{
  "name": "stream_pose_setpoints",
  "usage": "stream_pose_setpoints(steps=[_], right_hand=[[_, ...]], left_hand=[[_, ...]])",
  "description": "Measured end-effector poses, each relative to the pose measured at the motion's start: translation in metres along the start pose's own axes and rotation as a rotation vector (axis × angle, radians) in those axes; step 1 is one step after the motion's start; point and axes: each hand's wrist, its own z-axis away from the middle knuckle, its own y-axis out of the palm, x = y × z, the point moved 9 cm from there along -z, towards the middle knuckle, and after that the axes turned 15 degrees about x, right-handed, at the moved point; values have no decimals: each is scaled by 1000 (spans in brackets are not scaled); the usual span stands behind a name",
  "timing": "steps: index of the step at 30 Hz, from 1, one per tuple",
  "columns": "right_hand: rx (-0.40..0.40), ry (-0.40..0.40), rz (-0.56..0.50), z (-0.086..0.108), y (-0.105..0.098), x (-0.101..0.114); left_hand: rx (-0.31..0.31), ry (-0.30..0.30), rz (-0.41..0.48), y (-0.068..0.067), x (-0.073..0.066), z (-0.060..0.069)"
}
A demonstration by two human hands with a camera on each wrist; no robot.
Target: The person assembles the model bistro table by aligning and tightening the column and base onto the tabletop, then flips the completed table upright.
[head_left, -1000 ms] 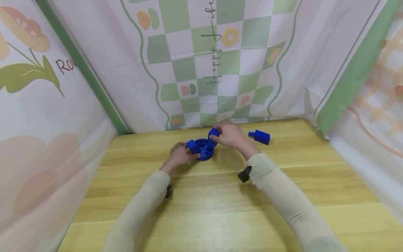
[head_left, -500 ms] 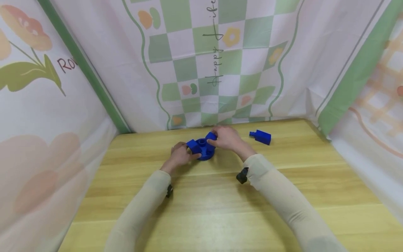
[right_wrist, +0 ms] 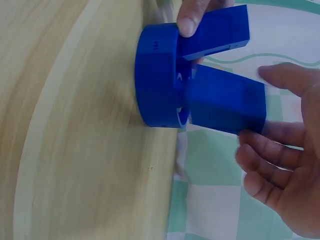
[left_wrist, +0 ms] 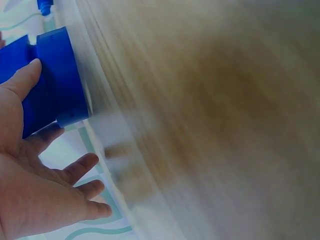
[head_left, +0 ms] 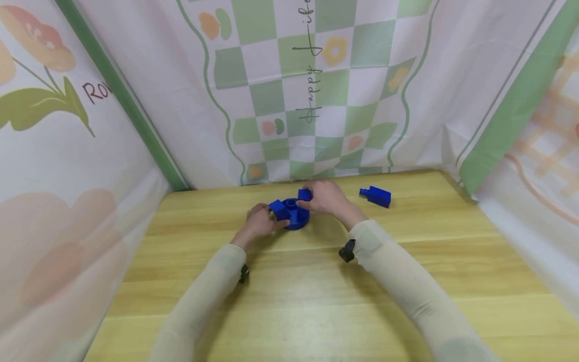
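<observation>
A round blue base (head_left: 298, 224) with sockets stands near the table's back edge. My left hand (head_left: 260, 221) holds it at the left, its thumb at the rim beside a blue block (head_left: 278, 207) standing on it; the other fingers spread loosely in the left wrist view. At the base's right rear, my right hand (head_left: 327, 197) holds a second blue block (right_wrist: 227, 100) between thumb and fingers. The right wrist view shows this block's lower end at the base's socket side, slightly tilted. How deep it sits is hidden.
A loose blue block with a narrow stepped peg (head_left: 377, 196) lies on the wooden table (head_left: 289, 301) to the right of the right hand. Patterned cloth (head_left: 312, 90) hangs behind the table and along both sides.
My right hand has lowered its block toward the base, and the block has turned to show a different face. The left hand stays on the base.
</observation>
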Motion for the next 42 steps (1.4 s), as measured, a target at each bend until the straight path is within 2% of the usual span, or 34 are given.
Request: stream_pose_setpoints(steps=[3,9,16,22,30,37,42], right_hand=[[0,-12,22,1,1,1],[35,53,-16,3,5,-6],[62,-33,7,5,3,-3],[52,-5,-8,6,2,-6],[72,-125,15,9,5,3],[61,-114,14,8,3,4],[85,-208,19,8,3,9]], left_hand=[[2,-5,-1,1,0,0],[1,-3,5,1,-1,2],[-10,-5,6,0,0,1],[-7,-9,-2,-1,0,0],[-15,0,8,0,0,1],[-18,-5,-9,-1,-1,2],[-23,-7,-15,-2,-3,2]])
